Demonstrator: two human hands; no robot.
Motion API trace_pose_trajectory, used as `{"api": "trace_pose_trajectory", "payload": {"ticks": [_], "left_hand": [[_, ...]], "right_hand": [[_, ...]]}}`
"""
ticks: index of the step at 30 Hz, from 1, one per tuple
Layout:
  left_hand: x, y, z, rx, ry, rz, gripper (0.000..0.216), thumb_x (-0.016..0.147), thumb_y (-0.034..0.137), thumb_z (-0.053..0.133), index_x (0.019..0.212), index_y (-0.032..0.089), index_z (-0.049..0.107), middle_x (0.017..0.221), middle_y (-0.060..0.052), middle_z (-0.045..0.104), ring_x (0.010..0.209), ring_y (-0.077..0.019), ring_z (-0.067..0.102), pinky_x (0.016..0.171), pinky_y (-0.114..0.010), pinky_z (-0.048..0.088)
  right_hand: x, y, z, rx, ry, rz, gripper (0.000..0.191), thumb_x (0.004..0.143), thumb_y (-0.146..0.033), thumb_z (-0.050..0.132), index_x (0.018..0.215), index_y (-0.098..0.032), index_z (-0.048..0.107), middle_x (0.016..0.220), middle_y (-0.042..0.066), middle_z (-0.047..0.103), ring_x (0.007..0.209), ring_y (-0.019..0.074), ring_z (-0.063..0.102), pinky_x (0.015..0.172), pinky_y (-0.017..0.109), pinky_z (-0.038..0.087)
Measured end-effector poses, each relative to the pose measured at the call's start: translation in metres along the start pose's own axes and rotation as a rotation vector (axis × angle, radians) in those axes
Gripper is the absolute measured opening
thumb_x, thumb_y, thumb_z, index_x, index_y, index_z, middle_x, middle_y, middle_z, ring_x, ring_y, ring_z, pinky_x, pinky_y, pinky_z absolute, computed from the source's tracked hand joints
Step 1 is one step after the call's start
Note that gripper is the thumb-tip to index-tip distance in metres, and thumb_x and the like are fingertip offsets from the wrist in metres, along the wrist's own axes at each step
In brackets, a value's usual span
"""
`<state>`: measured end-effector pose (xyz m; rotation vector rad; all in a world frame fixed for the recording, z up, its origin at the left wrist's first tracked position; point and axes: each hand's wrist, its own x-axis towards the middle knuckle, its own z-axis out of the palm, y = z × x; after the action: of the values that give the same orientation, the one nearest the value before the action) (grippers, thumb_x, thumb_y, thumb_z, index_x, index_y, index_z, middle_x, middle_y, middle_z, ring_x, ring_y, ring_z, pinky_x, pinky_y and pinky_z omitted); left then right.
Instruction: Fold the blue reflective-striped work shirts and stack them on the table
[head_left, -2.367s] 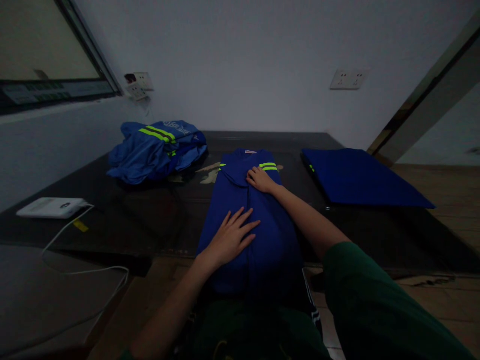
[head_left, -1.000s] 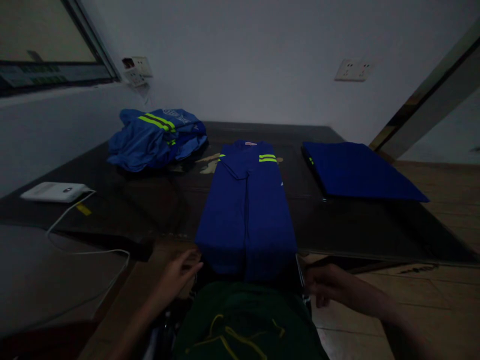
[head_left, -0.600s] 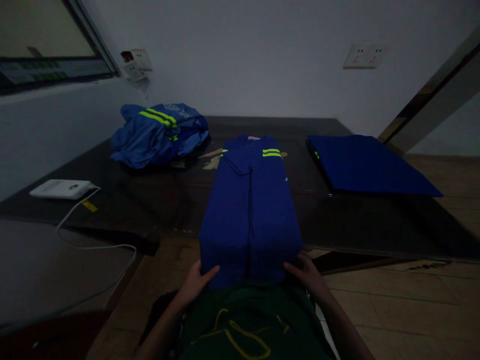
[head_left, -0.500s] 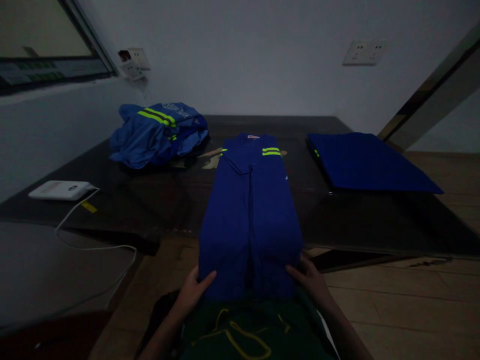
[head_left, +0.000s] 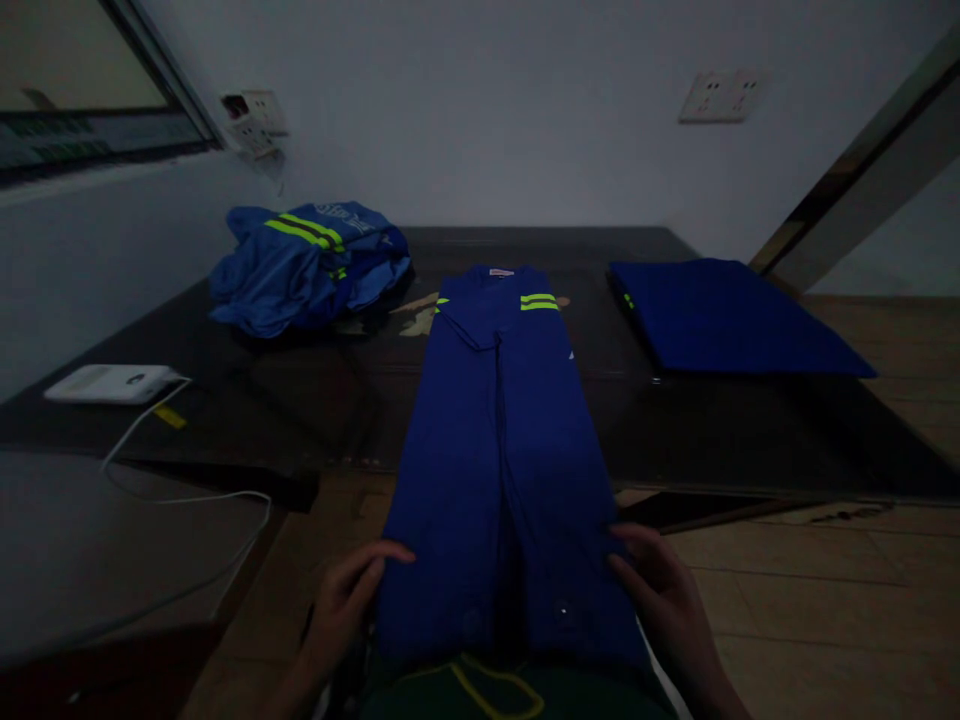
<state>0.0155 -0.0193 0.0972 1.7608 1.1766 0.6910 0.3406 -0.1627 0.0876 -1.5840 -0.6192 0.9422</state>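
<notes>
A blue work jacket (head_left: 457,440) lies folded into a long strip, its collar at the far end on the table. Yellow-green reflective bands cross its upper part. Two sleeves run side by side toward me, hanging past the front edge to my lap, and a cuff button shows on the right one. At the strip's left edge, my left hand (head_left: 349,595) is closed on the cloth, index finger on top. My right hand (head_left: 664,590) pinches the right edge between thumb and fingers. The fingertips beneath the cloth are hidden.
A dark glossy table (head_left: 300,420) spans the view. A crumpled heap of blue clothing (head_left: 300,270) sits at back left, a folded blue garment (head_left: 735,320) at right. A white device (head_left: 112,384) with a white cable (head_left: 187,498) hanging off the edge lies at left.
Both hands have moved apart, outward along the jacket's edges. More of the sleeve ends now shows, including a cuff button. The view has shifted slightly.
</notes>
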Motion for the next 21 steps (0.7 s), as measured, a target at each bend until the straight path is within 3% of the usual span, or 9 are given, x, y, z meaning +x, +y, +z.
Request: {"api": "trace_pose_trajectory", "payload": {"ticks": [2,6,9,13,16,18,21], "left_hand": [[0.014,0.016,-0.022,0.043,-0.076,0.143,0.045,0.087,0.056,0.045,0.085,0.024,0.077,0.085,-0.007,0.075,0.082,-0.0257,0.07,0.078,-0.036,0.056],[0.043,0.054,-0.053,0.104,-0.162,0.341,0.025,0.084,0.042,0.058,0.097,0.032,0.076,0.088,-0.004,0.076,0.077,-0.0226,0.071,0.067,-0.03,0.057],[0.058,0.077,-0.058,0.055,-0.141,0.434,0.017,0.082,0.038,0.064,0.091,0.033,0.077,0.083,-0.003,0.075,0.068,-0.0198,0.07,0.057,-0.026,0.055],[0.07,0.094,-0.055,0.021,-0.046,0.604,0.01,0.082,0.032,0.067,0.082,0.03,0.077,0.077,-0.004,0.067,0.069,-0.0172,0.064,0.059,-0.025,0.053],[0.077,0.107,-0.057,0.088,0.056,0.704,0.01,0.081,0.033,0.068,0.076,0.029,0.076,0.079,-0.005,0.059,0.078,-0.018,0.061,0.066,-0.026,0.052],[0.079,0.118,-0.06,0.091,0.082,0.752,0.016,0.079,0.04,0.07,0.07,0.027,0.075,0.087,-0.007,0.06,0.089,-0.0216,0.06,0.074,-0.03,0.053],[0.081,0.131,-0.063,-0.044,-0.014,0.731,0.034,0.08,0.053,0.066,0.063,0.024,0.067,0.088,-0.009,0.066,0.087,-0.0237,0.063,0.079,-0.036,0.054]], "right_hand": [[0.0,-0.014,-0.016,-0.105,-0.048,-0.062,0.031,0.075,-0.053,0.067,0.092,-0.028,0.075,0.1,0.01,0.073,0.096,0.03,0.067,0.08,0.04,0.056],[0.008,-0.051,-0.037,-0.228,-0.207,-0.262,0.031,0.082,-0.051,0.059,0.103,-0.034,0.075,0.11,0.008,0.072,0.101,0.03,0.066,0.086,0.041,0.054],[0.019,-0.07,-0.029,-0.359,-0.251,-0.466,0.023,0.079,-0.042,0.066,0.1,-0.04,0.075,0.101,0.006,0.074,0.093,0.0291,0.069,0.082,0.042,0.055],[0.029,-0.081,-0.01,-0.359,-0.168,-0.717,0.009,0.076,-0.038,0.069,0.079,-0.038,0.077,0.08,0.007,0.072,0.082,0.0287,0.066,0.072,0.042,0.054],[0.032,-0.093,-0.006,-0.345,-0.101,-0.773,0.013,0.076,-0.043,0.067,0.071,-0.034,0.073,0.079,0.01,0.067,0.083,0.0297,0.063,0.07,0.042,0.052],[0.032,-0.102,-0.01,-0.289,-0.124,-0.766,0.02,0.078,-0.049,0.062,0.072,-0.032,0.072,0.083,0.011,0.067,0.086,0.0308,0.063,0.072,0.042,0.052],[0.034,-0.111,-0.021,-0.225,-0.189,-0.726,0.026,0.08,-0.052,0.056,0.073,-0.032,0.072,0.086,0.011,0.07,0.08,0.0304,0.065,0.069,0.042,0.053]]}}
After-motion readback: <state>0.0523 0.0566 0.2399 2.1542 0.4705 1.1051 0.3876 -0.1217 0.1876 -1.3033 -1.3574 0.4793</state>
